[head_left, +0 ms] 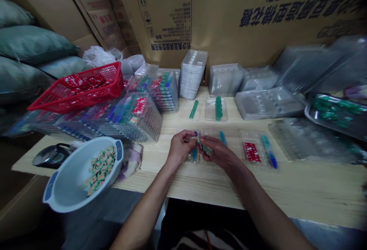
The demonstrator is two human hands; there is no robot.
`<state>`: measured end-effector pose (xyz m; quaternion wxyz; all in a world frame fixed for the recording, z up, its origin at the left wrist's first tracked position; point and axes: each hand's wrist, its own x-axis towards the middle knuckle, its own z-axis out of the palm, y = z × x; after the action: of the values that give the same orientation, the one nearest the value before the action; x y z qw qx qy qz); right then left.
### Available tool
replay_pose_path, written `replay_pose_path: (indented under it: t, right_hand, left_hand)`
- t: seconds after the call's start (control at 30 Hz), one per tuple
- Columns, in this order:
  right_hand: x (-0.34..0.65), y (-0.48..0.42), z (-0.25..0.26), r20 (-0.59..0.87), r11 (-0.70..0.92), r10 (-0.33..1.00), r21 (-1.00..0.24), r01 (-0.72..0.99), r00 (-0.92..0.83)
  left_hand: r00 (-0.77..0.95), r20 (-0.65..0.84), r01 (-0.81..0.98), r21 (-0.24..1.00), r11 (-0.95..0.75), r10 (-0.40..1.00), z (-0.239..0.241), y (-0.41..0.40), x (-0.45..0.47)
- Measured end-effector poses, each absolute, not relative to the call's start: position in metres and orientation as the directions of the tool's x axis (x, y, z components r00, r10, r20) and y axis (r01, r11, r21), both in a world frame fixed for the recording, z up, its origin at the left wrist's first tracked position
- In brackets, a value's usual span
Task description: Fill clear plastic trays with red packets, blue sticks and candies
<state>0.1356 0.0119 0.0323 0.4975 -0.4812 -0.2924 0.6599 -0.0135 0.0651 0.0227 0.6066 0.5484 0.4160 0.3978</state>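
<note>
My left hand (181, 147) and my right hand (216, 150) meet over the middle of the table, fingertips pinched close together. Between them are small green-and-beige pieces (197, 140), partly covered by the fingers. Some of these sit in the right hand's curled fingers. Under the hands lie clear plastic trays, mostly hidden, with a blue-green tube (223, 138) showing beside the right hand. Farther right, another tray holds a red packet with white marks (252, 152) and a blue-green tube (269, 151). Behind the hands, two clear trays carry green pieces in rows (218, 108).
At left, a pale blue basin (64, 189) holds many green-and-beige pieces. A red basket (97, 99) of red packets rests on stacked filled trays (146, 124). Stacks of clear trays (193, 76) line the back. A dark tray of green-wrapped pieces (338, 110) stands at right.
</note>
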Motion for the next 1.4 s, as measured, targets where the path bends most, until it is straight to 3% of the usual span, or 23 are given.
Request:
replay_pose_path:
  t: [0.1,0.2,0.4,0.53,0.7,0.83,0.97,1.17,1.4]
  right_hand:
    - [0.132,0.014,0.027,-0.335,-0.318,0.942,-0.891,-0.323,-0.003]
    - [0.131,0.018,0.023,-0.347,-0.317,0.937,-0.896,-0.31,0.044]
    - [0.135,0.018,0.026,-0.378,-0.329,0.926,-0.804,-0.494,-0.002]
    - [0.133,0.017,0.024,-0.399,-0.352,0.915,-0.861,-0.369,0.06]
    - [0.12,0.017,0.026,-0.294,-0.28,0.948,-0.952,-0.123,0.121]
    - [0.111,0.015,0.033,-0.23,-0.231,0.96,-0.973,-0.008,0.159]
    - [0.11,0.013,0.033,-0.199,-0.2,0.973,-0.98,-0.002,0.115]
    - [0.109,0.011,0.025,-0.198,-0.198,0.977,-0.98,-0.011,0.082]
    - [0.1,0.007,0.021,-0.211,-0.215,0.976,-0.969,0.124,0.048]
  left_hand:
    - [0.317,-0.089,-0.023,0.995,0.102,0.944,0.024,0.063,-0.017]
    - [0.341,-0.157,-0.133,0.968,0.212,0.927,0.026,0.06,-0.019]
    - [0.366,-0.298,-0.372,0.821,0.432,0.882,0.032,0.064,-0.028]
    - [0.375,-0.327,-0.381,0.799,0.466,0.867,0.039,0.064,-0.037]
    - [0.378,-0.247,-0.253,0.9,0.356,0.892,0.042,0.056,-0.038]
    - [0.259,-0.142,-0.085,0.982,0.169,0.955,0.031,0.055,-0.033]
    - [0.169,-0.006,-0.006,1.0,0.007,0.986,0.022,0.055,-0.034]
    - [0.253,-0.149,-0.107,0.978,0.181,0.956,0.017,0.045,-0.036]
    - [0.189,0.116,0.071,0.989,-0.132,0.975,0.007,0.035,-0.049]
